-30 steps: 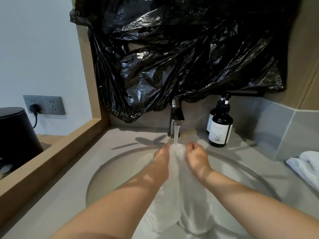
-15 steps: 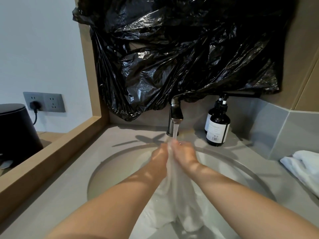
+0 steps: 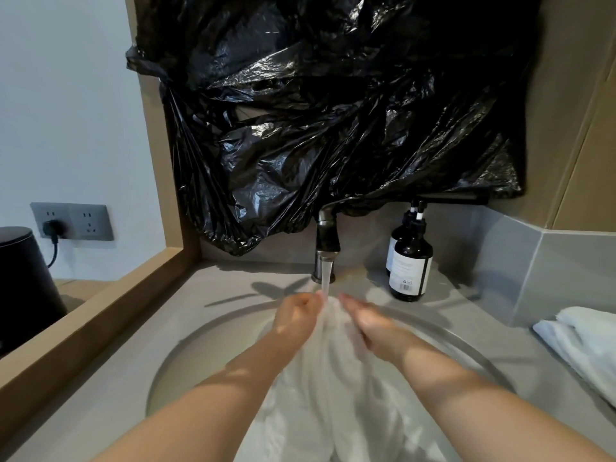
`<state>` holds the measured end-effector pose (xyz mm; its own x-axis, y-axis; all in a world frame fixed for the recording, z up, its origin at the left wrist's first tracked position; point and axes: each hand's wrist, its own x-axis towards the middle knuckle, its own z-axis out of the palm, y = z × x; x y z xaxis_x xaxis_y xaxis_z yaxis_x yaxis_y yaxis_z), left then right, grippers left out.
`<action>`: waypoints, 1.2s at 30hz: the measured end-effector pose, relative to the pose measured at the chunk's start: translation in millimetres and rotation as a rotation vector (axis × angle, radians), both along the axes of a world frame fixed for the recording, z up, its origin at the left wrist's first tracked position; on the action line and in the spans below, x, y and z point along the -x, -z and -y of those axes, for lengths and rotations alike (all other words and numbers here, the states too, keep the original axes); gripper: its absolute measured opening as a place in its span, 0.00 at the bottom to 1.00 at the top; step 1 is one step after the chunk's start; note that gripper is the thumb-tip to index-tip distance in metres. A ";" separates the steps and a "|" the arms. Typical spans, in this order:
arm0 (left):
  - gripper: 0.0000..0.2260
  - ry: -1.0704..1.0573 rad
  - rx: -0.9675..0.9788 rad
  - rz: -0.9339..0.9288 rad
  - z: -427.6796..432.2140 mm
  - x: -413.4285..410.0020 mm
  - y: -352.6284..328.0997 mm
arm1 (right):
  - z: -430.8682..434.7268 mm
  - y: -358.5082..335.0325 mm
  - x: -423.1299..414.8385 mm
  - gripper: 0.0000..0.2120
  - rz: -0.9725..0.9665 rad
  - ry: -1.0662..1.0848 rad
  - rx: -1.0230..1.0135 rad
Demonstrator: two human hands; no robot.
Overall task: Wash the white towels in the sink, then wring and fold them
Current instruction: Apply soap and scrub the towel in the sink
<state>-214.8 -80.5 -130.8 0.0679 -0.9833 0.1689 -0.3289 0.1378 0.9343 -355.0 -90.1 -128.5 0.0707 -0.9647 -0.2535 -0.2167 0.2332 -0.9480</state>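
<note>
The white towel (image 3: 333,378) hangs in the sink (image 3: 206,355) below both grips. The left grip (image 3: 295,315) clutches its top, and the right grip (image 3: 370,323) presses it with straight fingers. It is best to rub the folds together under the water stream (image 3: 327,281) just beyond them.

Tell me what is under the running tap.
From the tap water falls onto a white towel, which the left hand grips and the right hand presses, over the sink. The towel hides the sink's bottom.

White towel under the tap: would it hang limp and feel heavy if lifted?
Probably limp: the white towel drapes in loose folds below the left hand and right hand. Likely heavy, since the tap runs onto it.
</note>
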 end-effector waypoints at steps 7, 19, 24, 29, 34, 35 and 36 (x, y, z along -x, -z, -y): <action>0.17 0.078 0.044 0.186 2.1 -24.1 -3.1 | -3.7 -6.1 9.5 0.10 0.226 -0.359 -0.119; 0.18 0.615 -0.408 -0.094 -1.7 -57.0 14.9 | -7.3 -42.9 44.5 0.16 0.569 -0.019 -0.006; 0.10 0.503 -0.362 -0.294 -5.0 -65.3 4.9 | -3.7 -32.1 45.5 0.05 -0.246 -0.130 -0.049; 0.06 0.412 -0.313 -0.032 -2.8 -43.2 18.7 | -4.2 8.6 33.1 0.08 -1.087 -0.510 0.033; 0.05 0.309 -0.173 -0.011 -2.3 -28.1 13.0 | -8.4 16.5 6.6 0.24 -0.712 -0.605 -0.028; 0.07 0.272 -0.155 -0.031 -2.8 -31.5 11.4 | -7.8 15.8 9.3 0.25 -0.648 -0.592 -0.049; 0.08 0.254 -0.152 -0.073 -2.8 -35.9 12.2 | -7.2 14.5 14.9 0.28 -0.569 -0.550 -0.051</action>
<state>-179.0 -77.6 -143.0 -0.1767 -0.9840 0.0224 -0.2330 0.0640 0.9704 -369.9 -82.9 -143.0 0.3803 -0.8151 -0.4371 -0.7619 -0.0082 -0.6476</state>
